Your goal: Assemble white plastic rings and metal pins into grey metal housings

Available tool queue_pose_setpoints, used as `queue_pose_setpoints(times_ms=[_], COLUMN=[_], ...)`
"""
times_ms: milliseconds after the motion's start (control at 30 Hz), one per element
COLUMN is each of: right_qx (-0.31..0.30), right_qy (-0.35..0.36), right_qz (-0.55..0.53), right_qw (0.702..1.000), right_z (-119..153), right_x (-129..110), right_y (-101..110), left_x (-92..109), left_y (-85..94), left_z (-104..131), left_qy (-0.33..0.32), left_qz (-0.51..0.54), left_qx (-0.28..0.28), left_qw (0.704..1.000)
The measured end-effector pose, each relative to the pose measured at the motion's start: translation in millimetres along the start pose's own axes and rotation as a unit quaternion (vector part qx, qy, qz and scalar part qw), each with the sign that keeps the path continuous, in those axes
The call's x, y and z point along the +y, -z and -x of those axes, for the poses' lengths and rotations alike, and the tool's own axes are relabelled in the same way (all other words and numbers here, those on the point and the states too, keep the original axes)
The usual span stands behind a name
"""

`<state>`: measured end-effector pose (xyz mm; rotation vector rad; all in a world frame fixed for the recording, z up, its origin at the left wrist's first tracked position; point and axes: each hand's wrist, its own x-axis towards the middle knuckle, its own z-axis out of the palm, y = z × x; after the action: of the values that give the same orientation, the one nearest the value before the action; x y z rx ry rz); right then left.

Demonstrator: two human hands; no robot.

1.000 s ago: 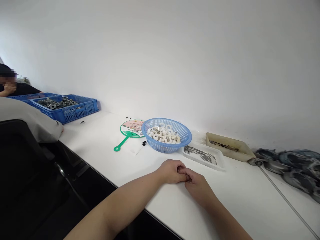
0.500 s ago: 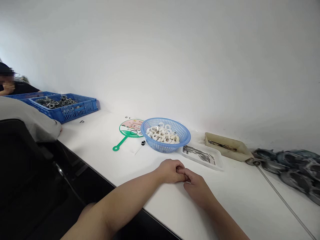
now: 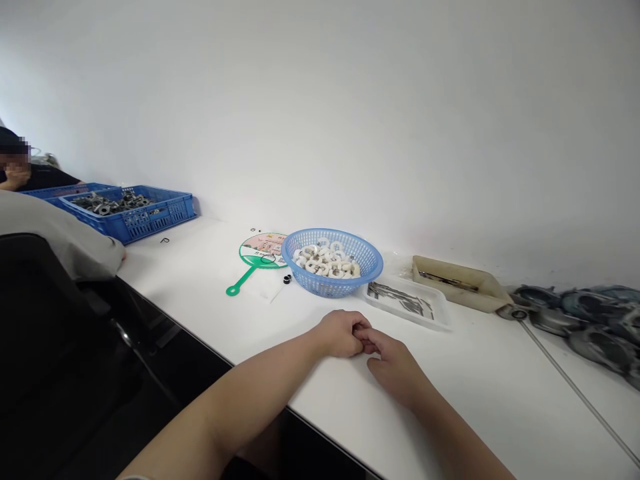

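Note:
My left hand is above the white table, its fingers curled inward. My right hand meets it from the right, fingers bent against the left fingertips and the thumb lower and apart from them. Whatever may be between the fingers is hidden. Just beyond the hands stands a blue plastic basket of white rings with small metal parts on them. Beside it, a shallow white tray contains thin dark metal strips.
A green-handled fan lies left of the basket, near a small black part. Right of the tray are a beige bin and grey metal castings. Blue crates, a chair and two people occupy the left.
The view has shifted slightly, so the table things appear a little higher. Both hands remain together, with only a slight change in how the fingers are bent.

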<state>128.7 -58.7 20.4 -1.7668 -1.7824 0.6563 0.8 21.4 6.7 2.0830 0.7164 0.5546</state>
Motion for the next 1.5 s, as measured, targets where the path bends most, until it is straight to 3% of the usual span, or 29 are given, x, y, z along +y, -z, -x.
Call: queue_pose_setpoints(times_ms=[233, 500, 1167, 1500], right_qx=[0.016, 0.012, 0.011, 0.026], right_qy=[-0.005, -0.008, 0.005, 0.011], right_qz=[-0.001, -0.007, 0.026, -0.011], right_qw=[1.000, 1.000, 1.000, 1.000], right_z=[-1.0, -1.5, -0.5, -4.4], right_x=[3.9, 8.7, 1.0, 14.2], right_y=[1.0, -0.1, 0.8, 2.3], left_x=[-2.1, -9.0, -4.4, -5.1], left_y=[-1.1, -4.3, -1.9, -1.9], left_z=[-2.1, -3.7, -2.2, -3.5], left_qy=[-0.023, -0.031, -0.035, -0.033], left_qz=[-0.038, -0.031, -0.050, -0.049], left_qx=[0.028, 0.034, 0.030, 0.046], left_qw=[0.999, 0.998, 0.998, 0.997])
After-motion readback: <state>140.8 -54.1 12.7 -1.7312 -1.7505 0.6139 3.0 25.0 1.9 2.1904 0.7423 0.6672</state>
